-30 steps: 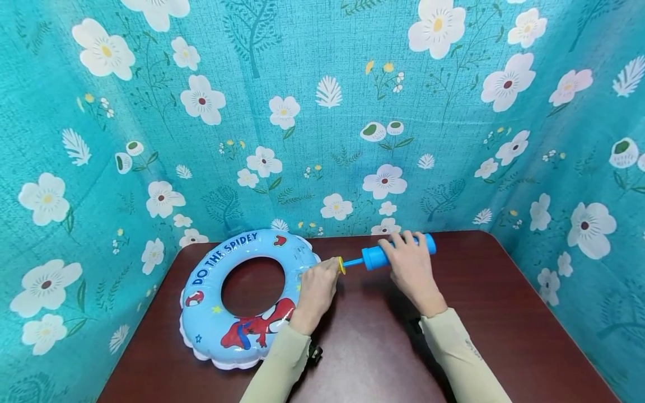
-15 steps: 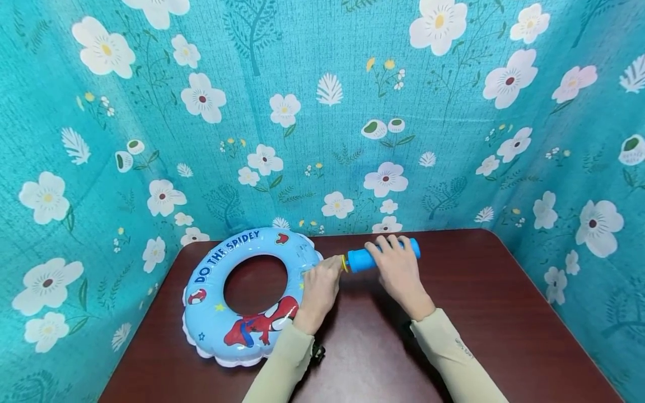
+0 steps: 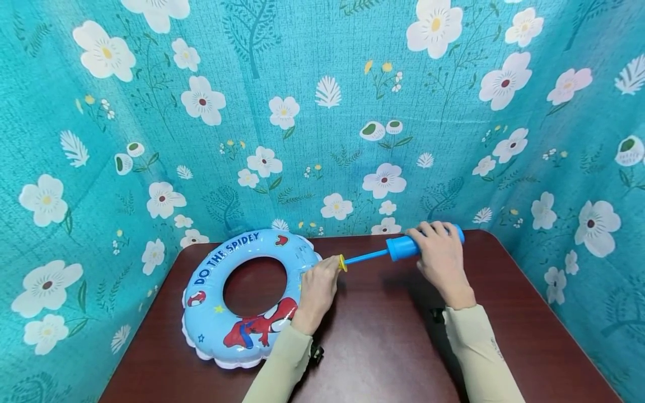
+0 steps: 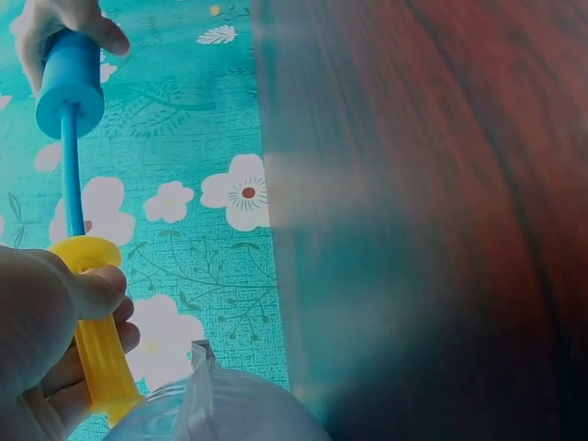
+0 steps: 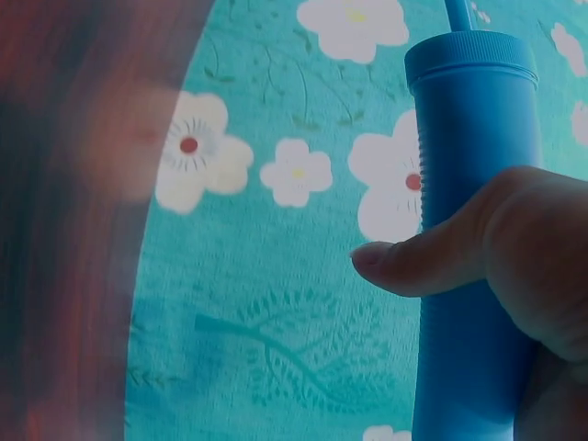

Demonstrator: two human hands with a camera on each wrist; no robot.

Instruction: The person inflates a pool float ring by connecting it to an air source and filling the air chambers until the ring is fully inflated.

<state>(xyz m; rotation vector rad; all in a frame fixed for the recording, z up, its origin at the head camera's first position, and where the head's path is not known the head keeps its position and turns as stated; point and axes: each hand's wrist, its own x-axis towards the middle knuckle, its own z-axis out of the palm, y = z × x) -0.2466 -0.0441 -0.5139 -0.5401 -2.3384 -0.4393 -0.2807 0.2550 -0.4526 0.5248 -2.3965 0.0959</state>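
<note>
A light blue inflatable swim ring [image 3: 206, 319] with a red cartoon figure lies on the left of the table. At its right edge my left hand [image 3: 318, 288] grips the yellow end piece [image 4: 105, 363] of a blue hand pump [image 3: 401, 248]. The left wrist view shows the yellow piece's lower tip right at the ring's clear, bulging surface. My right hand [image 3: 443, 263] holds the pump's ribbed barrel [image 5: 478, 129], fingers over the top and thumb across the side. Between the hands, a long stretch of blue rod [image 3: 368, 257] is exposed, and the barrel tilts up to the right.
The dark red-brown table [image 3: 383, 347] has rounded back corners. Teal curtains [image 3: 302, 179] with white flowers stand close behind it and along both sides. Dark wrist-worn devices show under both sleeves.
The right hand first pushed the barrel left until it met the yellow piece, then drew it back to the right, farther than at first. The left hand and ring stayed nearly still.
</note>
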